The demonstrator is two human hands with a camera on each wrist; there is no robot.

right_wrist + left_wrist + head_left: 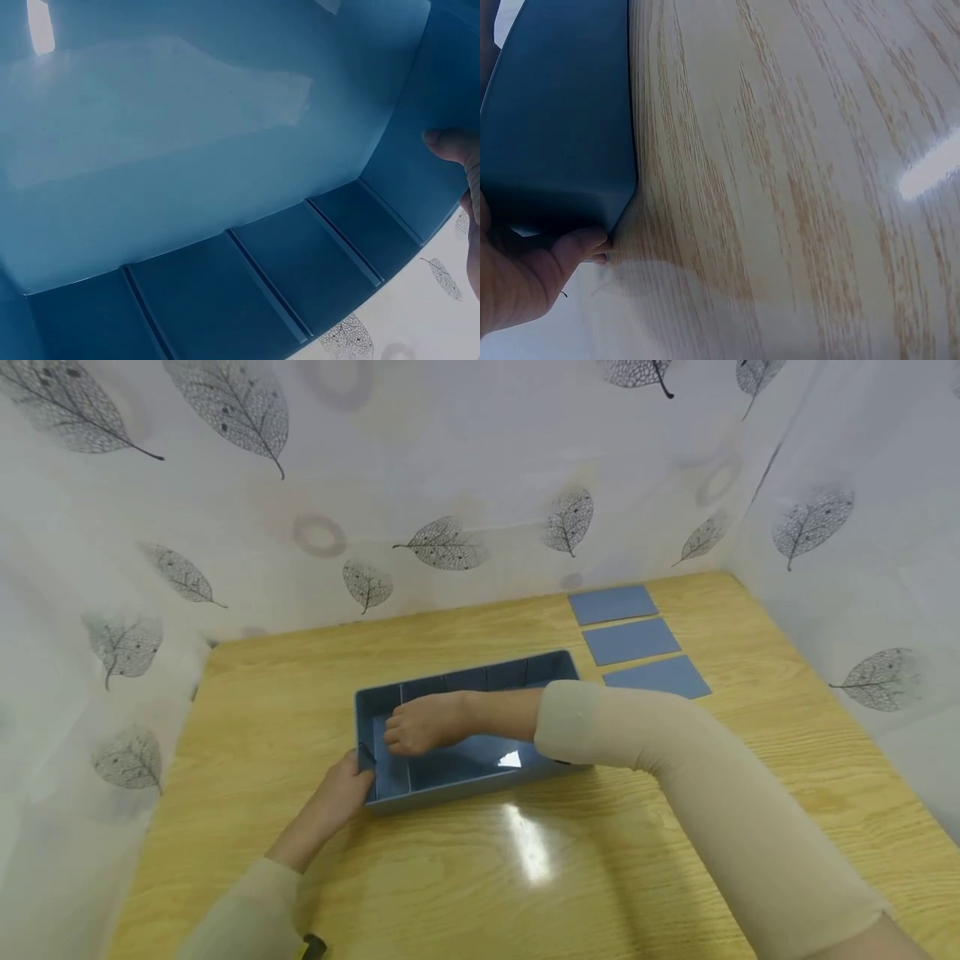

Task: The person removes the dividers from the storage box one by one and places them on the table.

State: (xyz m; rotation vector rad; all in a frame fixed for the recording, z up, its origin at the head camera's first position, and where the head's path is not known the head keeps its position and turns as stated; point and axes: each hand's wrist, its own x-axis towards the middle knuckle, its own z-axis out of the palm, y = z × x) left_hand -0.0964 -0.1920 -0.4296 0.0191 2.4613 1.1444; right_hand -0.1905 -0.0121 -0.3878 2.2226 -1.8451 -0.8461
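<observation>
A long blue tray lies across the middle of the table, its inner far wall lined with upright slots. My left hand grips the tray's left end near the front corner. The left wrist view has the thumb and fingertips right at that corner. Over the tray's left part is my right hand, pinching a blue divider panel. The panel stands upright across the tray at the leftmost slot. In the right wrist view the thumb lies against its face; the other fingers are mostly hidden behind it.
Flat blue panels, a far one, a middle one and a near one, lie in a row behind the tray's right end. Leaf-patterned sheeting encloses the wooden table at the back and sides.
</observation>
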